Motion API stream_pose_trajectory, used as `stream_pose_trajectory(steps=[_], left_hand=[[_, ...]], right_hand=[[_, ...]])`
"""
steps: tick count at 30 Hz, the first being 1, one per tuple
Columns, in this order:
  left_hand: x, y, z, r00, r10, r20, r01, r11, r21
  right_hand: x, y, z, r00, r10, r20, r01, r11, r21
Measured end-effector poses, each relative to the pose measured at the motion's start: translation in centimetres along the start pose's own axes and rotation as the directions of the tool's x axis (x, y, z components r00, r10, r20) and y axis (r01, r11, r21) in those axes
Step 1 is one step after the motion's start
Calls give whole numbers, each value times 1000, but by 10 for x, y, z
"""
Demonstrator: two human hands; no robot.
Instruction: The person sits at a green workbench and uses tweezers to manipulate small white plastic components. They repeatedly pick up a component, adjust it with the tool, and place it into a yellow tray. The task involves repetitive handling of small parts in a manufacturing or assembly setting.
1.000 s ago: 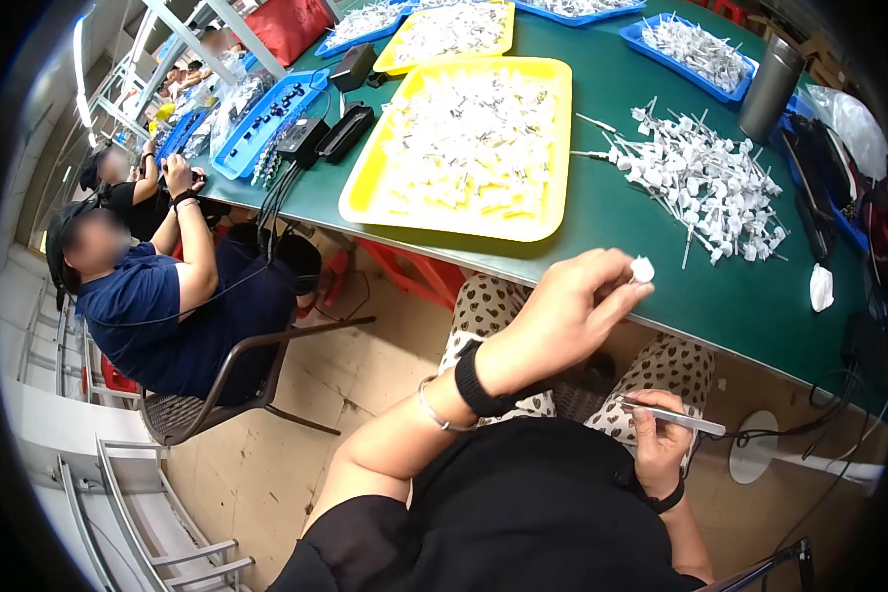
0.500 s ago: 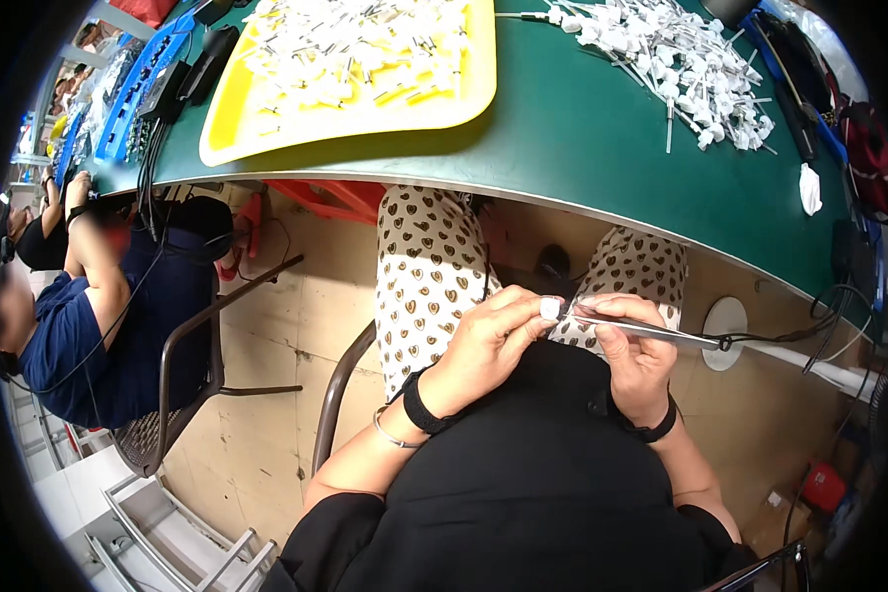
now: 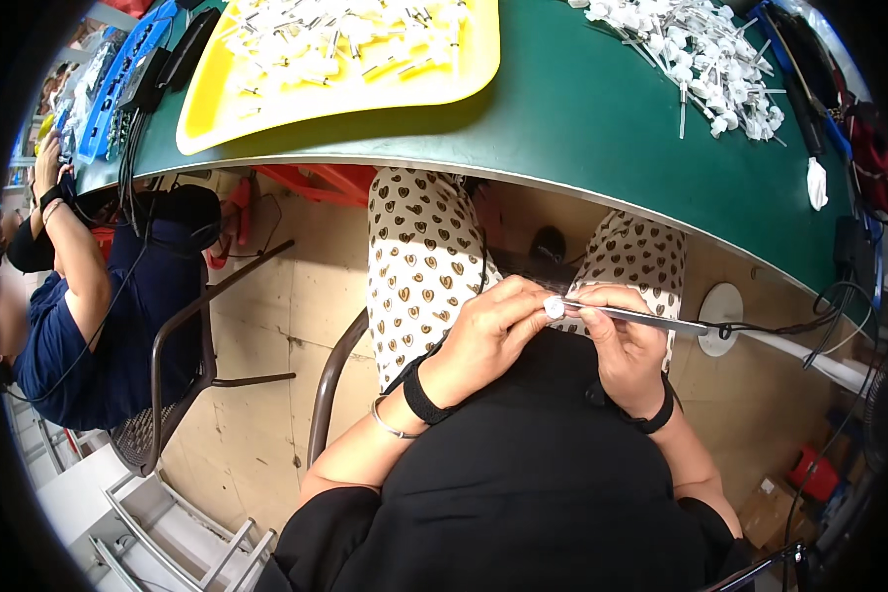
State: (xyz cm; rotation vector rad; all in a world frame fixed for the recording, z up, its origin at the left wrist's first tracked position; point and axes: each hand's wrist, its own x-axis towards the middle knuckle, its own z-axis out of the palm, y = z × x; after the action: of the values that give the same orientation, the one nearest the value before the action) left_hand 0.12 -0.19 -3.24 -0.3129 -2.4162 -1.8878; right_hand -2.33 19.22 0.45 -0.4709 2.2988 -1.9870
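Above my lap, my left hand (image 3: 491, 331) pinches a small round white plastic part (image 3: 555, 308) between thumb and fingertips. Its round face is turned up. My right hand (image 3: 629, 347) grips a pair of metal tweezers (image 3: 656, 319), thumb below and fingers above. The tips of the tweezers reach the white part, but my fingers partly cover the contact. The tweezers' rear end points right. Both hands are close together, short of the table's front edge.
On the green table (image 3: 572, 123), a yellow tray (image 3: 355, 120) holds many white parts with metal pins. A pile of white stemmed parts (image 3: 710, 74) lies right. A seated co-worker (image 3: 109, 335) is at left; cables (image 3: 824, 321) hang by the right edge.
The white part has turned in my left fingers, showing its round face. The tweezers have rolled, their arms now looking closed together. The co-worker's forearm has risen, and my view has shifted slightly.
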Motion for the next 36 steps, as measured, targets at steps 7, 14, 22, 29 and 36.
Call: stream_pose_trajectory(steps=[7,14,22,29,36], left_hand=[[-1,0,1,1000,17,7,-17,1000,24],[-2,0,2,1000,7,11,-7,1000,25],[-3,-2,4,1000,23,13,-24,999,29],[-3,-2,4,998,64,12,-65,997,50],[-4,-4,4,998,54,16,-54,998,22]], right_hand=[[-2,3,-2,1000,19,8,-18,999,-26],[-4,2,-2,999,54,-4,-54,999,2],[-2,-1,-4,998,60,11,-60,998,-14],[4,-5,-8,995,-5,96,19,989,-150],[0,-7,-9,995,93,42,-87,988,-130]])
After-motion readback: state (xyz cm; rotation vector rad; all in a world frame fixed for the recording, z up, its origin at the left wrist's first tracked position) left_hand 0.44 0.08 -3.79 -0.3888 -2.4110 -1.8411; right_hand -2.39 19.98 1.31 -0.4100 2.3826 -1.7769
